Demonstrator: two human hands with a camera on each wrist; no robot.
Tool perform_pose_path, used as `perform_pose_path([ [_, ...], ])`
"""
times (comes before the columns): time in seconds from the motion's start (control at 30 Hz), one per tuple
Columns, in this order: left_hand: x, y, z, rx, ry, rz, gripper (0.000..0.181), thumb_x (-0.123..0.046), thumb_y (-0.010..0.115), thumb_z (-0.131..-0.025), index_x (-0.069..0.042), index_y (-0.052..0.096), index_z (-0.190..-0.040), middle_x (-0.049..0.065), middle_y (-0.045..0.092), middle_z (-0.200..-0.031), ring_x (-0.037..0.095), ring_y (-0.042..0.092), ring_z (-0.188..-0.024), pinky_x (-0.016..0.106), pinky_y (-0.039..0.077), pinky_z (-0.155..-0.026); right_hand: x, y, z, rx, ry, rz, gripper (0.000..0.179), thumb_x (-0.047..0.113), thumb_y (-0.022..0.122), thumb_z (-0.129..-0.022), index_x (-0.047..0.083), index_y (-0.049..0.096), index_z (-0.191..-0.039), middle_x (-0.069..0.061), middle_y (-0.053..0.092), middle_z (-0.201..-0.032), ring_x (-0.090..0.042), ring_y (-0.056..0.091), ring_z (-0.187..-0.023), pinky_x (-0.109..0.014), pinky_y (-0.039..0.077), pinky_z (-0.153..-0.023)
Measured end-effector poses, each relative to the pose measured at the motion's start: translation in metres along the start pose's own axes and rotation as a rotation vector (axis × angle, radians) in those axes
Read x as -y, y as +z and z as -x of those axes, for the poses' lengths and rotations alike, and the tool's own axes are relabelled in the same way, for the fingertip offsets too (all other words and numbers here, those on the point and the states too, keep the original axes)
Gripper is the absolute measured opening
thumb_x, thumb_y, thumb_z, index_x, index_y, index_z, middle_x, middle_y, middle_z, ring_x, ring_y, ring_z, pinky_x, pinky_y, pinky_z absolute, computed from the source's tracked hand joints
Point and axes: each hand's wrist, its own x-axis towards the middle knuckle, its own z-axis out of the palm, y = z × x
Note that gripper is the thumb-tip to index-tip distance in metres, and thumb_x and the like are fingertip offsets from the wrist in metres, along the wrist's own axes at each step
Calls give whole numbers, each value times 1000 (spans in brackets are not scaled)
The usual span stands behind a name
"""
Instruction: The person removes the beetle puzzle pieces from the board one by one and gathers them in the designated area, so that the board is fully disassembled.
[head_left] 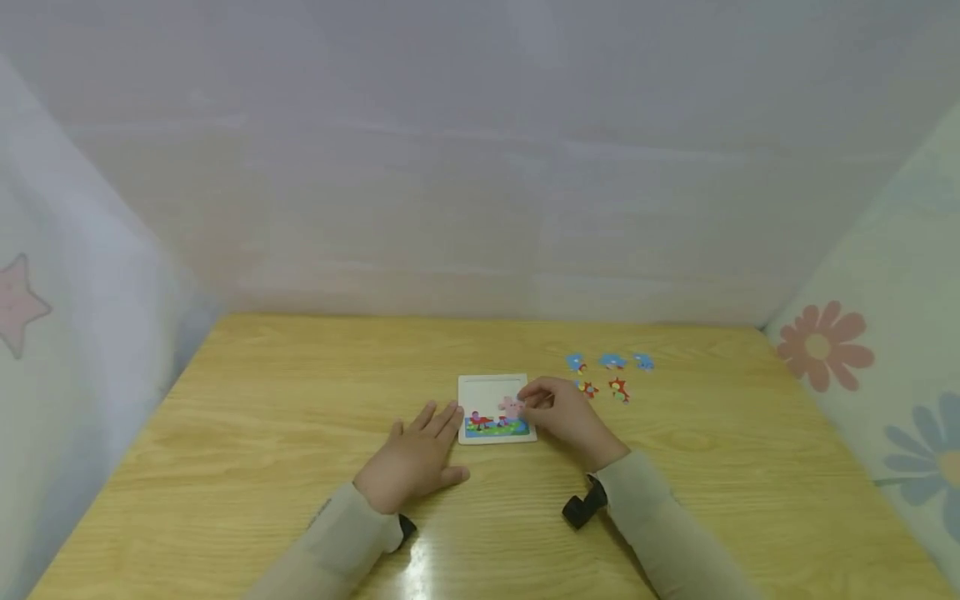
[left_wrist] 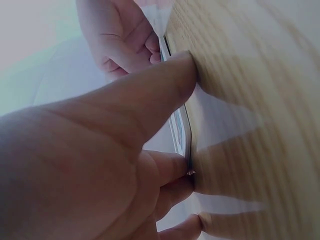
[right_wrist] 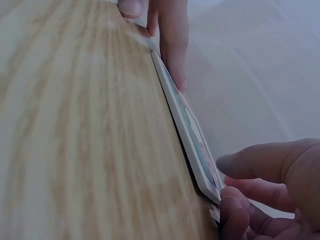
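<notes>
A small white-framed puzzle board (head_left: 495, 386) lies on the table. Its bottom strip holds fitted puzzle pieces (head_left: 483, 427) with green, blue and red print; the upper part of the tray is bare white. My left hand (head_left: 412, 458) rests flat with spread fingers, fingertips touching the board's left edge; the left wrist view shows the thumb (left_wrist: 170, 80) reaching down to the tabletop. My right hand (head_left: 566, 417) pinches a pink puzzle piece (head_left: 512, 407) over the right side of the board. In the right wrist view its fingers (right_wrist: 260, 165) are at the board's near corner, partly hiding the piece.
Several loose puzzle pieces (head_left: 612, 362), blue and red, lie on the wooden table (head_left: 315, 375) to the right behind the board. Pale cloth walls (head_left: 480, 208) stand around the table's back and sides.
</notes>
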Motion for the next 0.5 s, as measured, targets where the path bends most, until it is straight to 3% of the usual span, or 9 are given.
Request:
perform_pose_path([
  [0.3,0,2,-2,-11,5,-15,86,-51,65,-95,-7,29,-160,7,22,-168,37,16,-154,71,22,-114,6,3,-1,13,27,65,28,7,80,-87,5,69,-114,-5,58,-88,-17,52,-71,-28,46,-62],
  [0.5,0,1,0,-16,10,-14,86,-50,66,-95,-6,30,-160,8,24,-167,38,18,-153,71,24,-113,10,4,1,12,36,82,28,9,80,-88,5,69,-113,-4,58,-89,-18,52,-76,-29,46,-66],
])
